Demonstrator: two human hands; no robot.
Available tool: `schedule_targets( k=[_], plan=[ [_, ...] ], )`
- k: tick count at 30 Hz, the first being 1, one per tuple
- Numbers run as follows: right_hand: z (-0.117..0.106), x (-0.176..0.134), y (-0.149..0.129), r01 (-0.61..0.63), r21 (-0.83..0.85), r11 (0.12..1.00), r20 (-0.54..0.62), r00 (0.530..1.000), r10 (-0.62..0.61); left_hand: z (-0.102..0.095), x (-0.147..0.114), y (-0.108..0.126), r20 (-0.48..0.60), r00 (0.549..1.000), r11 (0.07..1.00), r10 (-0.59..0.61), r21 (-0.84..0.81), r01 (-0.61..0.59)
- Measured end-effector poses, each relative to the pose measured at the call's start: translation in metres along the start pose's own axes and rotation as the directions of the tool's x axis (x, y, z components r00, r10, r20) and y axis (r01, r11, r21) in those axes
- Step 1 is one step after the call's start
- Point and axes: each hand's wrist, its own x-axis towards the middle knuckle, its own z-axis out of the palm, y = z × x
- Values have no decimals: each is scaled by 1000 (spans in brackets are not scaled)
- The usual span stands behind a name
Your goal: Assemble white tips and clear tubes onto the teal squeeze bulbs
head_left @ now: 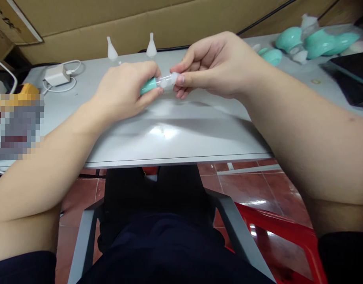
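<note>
Over the desk, my left hand (pixel 129 88) is wrapped round a teal nasal aspirator (pixel 148 86), and most of its body is hidden in the palm. A clear tube section (pixel 163 82) sticks out of it to the right. At the far end of this section is a translucent white tip (pixel 174 77), pinched between the thumb and fingers of my right hand (pixel 211 65). Whether the tip is fully seated on the tube I cannot tell. Two white pointed nozzles stand upright behind my hands, one on the left (pixel 112 50) and one nearer the middle (pixel 151 46).
At the back right lie several teal bulb-shaped pieces (pixel 320 41) with clear and white ends. A dark flat object (pixel 351 75) rests at the right edge. On the left are a white charger (pixel 57 75) with its cable and a yellow item (pixel 29 91). Cardboard (pixel 140 25) backs the desk (pixel 134 146).
</note>
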Motion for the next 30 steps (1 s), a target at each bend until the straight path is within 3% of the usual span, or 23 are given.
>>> schedule_targets(
  k=[7,14,21,26,30],
  plan=[
    [0,-1,3,10,-61,998,-7,1000,-11,2,0,2,27,1000,996,-2,85,0],
    [-2,2,10,-54,-128,990,23,998,57,4,0,6,96,995,991,-33,132,20],
    [3,-3,15,13,-8,1000,47,999,-13,5,0,10,103,994,999,-42,24,40],
    [5,-4,21,-22,83,996,56,998,18,6,-1,8,105,993,998,-52,-29,55],
    [10,-1,21,12,101,995,37,999,-16,10,0,6,63,998,973,-31,-224,45]
  ],
)
